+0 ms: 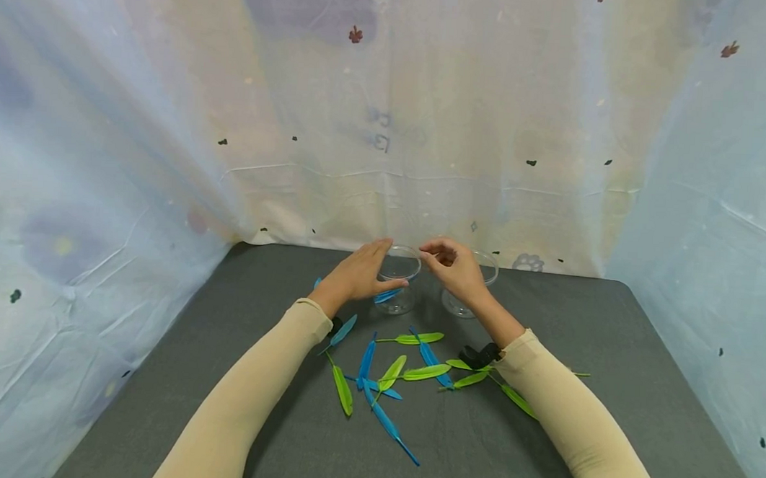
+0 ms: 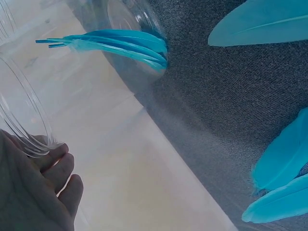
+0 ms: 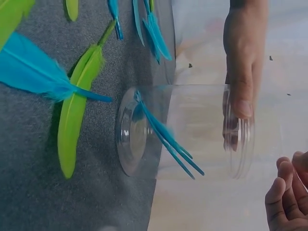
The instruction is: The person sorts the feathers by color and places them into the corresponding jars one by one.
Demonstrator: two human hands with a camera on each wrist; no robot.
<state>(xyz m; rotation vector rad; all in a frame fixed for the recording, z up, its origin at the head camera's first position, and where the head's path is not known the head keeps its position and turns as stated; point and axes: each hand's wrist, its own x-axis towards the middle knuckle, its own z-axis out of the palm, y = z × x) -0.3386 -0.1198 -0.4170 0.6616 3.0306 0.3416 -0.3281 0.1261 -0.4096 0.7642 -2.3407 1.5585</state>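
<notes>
My left hand (image 1: 360, 272) grips a clear jar (image 1: 400, 263) near its rim, thumb in front and fingers along the far side. Several blue feathers (image 3: 166, 137) lean inside this jar, quills toward the mouth. The left wrist view shows the left fingers (image 2: 60, 171) against the rim. Just right of the mouth is my right hand (image 1: 456, 268), fingers loosely bent, thumb near the index finger, with nothing visible between them. A second clear jar (image 1: 489, 268) stands behind the right hand, partly hidden by it.
Several loose green feathers (image 1: 425, 372) and blue feathers (image 1: 383, 416) lie scattered on the dark grey table (image 1: 476, 453), in front of the jars and under the wrists. A patterned pale curtain (image 1: 428, 126) hangs behind the table and along both sides.
</notes>
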